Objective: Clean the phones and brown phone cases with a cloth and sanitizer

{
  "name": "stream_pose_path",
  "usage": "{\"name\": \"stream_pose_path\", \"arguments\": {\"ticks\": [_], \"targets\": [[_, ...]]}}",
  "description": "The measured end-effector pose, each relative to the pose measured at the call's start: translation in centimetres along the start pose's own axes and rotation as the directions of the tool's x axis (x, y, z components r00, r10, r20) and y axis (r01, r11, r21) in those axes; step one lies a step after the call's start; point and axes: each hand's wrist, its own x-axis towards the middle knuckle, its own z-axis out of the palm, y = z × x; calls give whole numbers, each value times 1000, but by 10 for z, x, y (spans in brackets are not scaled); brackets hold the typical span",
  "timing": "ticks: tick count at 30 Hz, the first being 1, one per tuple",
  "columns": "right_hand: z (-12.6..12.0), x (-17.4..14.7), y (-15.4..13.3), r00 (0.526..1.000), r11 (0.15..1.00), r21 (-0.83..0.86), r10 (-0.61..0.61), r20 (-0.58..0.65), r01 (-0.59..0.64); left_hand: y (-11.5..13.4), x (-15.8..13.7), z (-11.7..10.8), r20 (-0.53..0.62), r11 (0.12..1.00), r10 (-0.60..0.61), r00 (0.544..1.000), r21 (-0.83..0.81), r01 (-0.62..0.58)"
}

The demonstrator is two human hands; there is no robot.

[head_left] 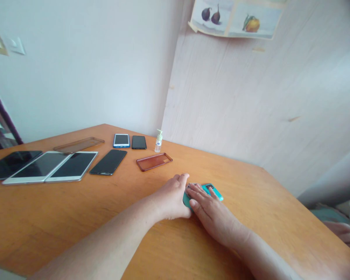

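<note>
- Across the lower part of my feed lies an orange-brown wooden table (78, 206); I read clock hours from the centre of view.
- Towards nine o'clock, I have two white-framed flat tablets (39, 168) side by side, a glossy black tablet (11, 165) beyond them at the edge.
- At five o'clock, the right hand (208, 210) is unclenched, its fingers laid flat over the back of a turquoise rectangular phone (216, 191).
- At six o'clock, the left hand (173, 196) grasps that phone's left end between thumb and fingers.
- The phone itself sits at five o'clock, dark camera block facing up; whether it touches the table, I cannot tell.
- Near nine o'clock: a clear amber-tinted case (79, 145), then a long black phone (108, 162).
- At eight o'clock: a reddish-brown translucent case (154, 161).
- At nine o'clock: a white-fronted phone with blue edging (121, 140) just beside a small black phone (139, 142).
- Also at nine, closest to centre: a clear pump bottle with a pale green top (158, 143).
</note>
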Motion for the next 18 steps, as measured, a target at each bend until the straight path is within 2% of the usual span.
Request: {"name": "stream_pose_path", "arguments": {"ticks": [2, 4, 7, 9, 11, 13, 16, 18], "targets": [[-2, -3, -9, 996, 996, 41, -82, 41, 81, -1, 0, 0, 9, 1000, -3, 1000, -12, 3], [-4, -4, -7, 996, 997, 19, -81, 46, 80, 0, 0, -2, 26, 1000, -22, 999, -8, 22], [-3, -3, 18, 996, 991, -102, 90, -20, -91, 5, -1, -5, 47, 998, -56, 997, 13, 56], [-2, -3, 34, 975, 961, -168, 210, -78, -221, 7, -2, -7, 45, 997, -71, 996, 21, 71], [-2, -5, 36, 966, 951, -177, 240, -100, -254, 8, -2, -7, 40, 997, -72, 997, 18, 72], [-3, -9, 23, 985, 979, -125, 155, -69, -163, 7, -2, -6, 35, 998, -55, 998, 16, 55], [-8, -17, -2, 998, 999, 1, -48, 27, 48, 6, -3, -6, 29, 1000, -20, 999, 20, 20], [-11, -19, -5, 994, 996, 21, -89, 57, 88, 6, -3, -7, 31, 1000, -10, 999, 29, 9]]}}
